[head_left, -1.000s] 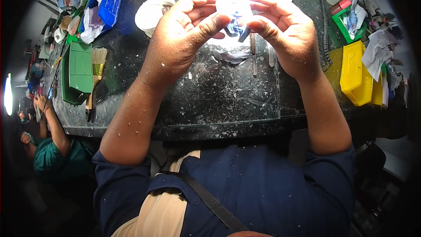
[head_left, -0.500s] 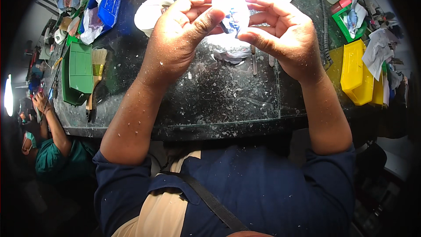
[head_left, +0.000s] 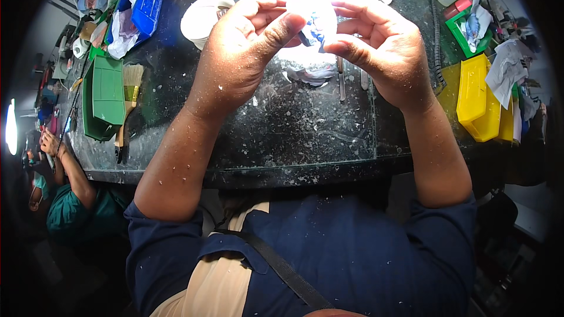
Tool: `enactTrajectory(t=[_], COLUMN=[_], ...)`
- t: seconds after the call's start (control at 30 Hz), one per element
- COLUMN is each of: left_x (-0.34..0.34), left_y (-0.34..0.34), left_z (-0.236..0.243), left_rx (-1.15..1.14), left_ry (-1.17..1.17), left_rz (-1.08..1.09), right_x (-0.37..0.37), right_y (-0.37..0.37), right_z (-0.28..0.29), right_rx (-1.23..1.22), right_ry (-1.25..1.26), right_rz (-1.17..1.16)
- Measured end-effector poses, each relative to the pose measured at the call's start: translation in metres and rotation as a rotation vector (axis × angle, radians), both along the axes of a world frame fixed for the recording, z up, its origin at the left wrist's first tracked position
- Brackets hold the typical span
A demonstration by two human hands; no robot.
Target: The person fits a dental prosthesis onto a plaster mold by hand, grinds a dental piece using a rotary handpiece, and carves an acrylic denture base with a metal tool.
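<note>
Both my hands are raised over the far middle of the dark bench, fingers bent around a small blue-and-white piece [head_left: 316, 30]. Strong light washes out its upper part, so its exact kind cannot be made out. My left hand [head_left: 247, 44] pinches it from the left between thumb and fingers. From the right, my right hand [head_left: 385, 47] grips it the same way. Below them on the bench lies a pale, greyish-white lump [head_left: 312, 76]. A slim metal tool [head_left: 341, 82] lies beside that lump. White specks dot my forearms.
A round white container [head_left: 200, 23] stands left of my hands. Further left are a green bin [head_left: 107, 94], a flat brush [head_left: 132, 88] and a blue bin [head_left: 147, 12]. A yellow bin [head_left: 477, 100] and a green bin [head_left: 473, 38] stand right. Another person [head_left: 76, 199] works at far left.
Both hands and the blue-and-white piece have shifted very slightly right and down, and the piece appears a little turned. At far left, the other person's hand has moved slightly.
</note>
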State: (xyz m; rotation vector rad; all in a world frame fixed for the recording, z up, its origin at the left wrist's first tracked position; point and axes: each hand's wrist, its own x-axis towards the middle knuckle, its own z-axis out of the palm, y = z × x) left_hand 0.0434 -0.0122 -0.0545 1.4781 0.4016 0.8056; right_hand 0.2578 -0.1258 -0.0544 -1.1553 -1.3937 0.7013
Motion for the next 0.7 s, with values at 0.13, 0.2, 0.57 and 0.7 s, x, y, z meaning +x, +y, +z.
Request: enactTrajectory(t=[0.13, 0.2, 0.57, 0.7], left_x=[0.000, 0.000, 0.001, 0.002], left_y=[0.000, 0.000, 0.000, -0.005], left_z=[-0.001, 0.000, -0.002, 0.005], left_rx=[-0.013, -0.019, -0.064, -0.016], left_ry=[0.015, 0.015, 0.012, -0.005], left_rz=[0.001, -0.004, -0.023, 0.020], right_x=[-0.002, -0.001, -0.001, -0.005], right_y=[-0.003, -0.004, -0.002, -0.001], right_z=[0.007, 0.007, 0.000, 0.002], right_rx=[-0.061, -0.058, 0.003, 0.011], right_ry=[-0.050, -0.071, -0.025, 0.074], right_rz=[0.007, 0.006, -0.017, -0.007])
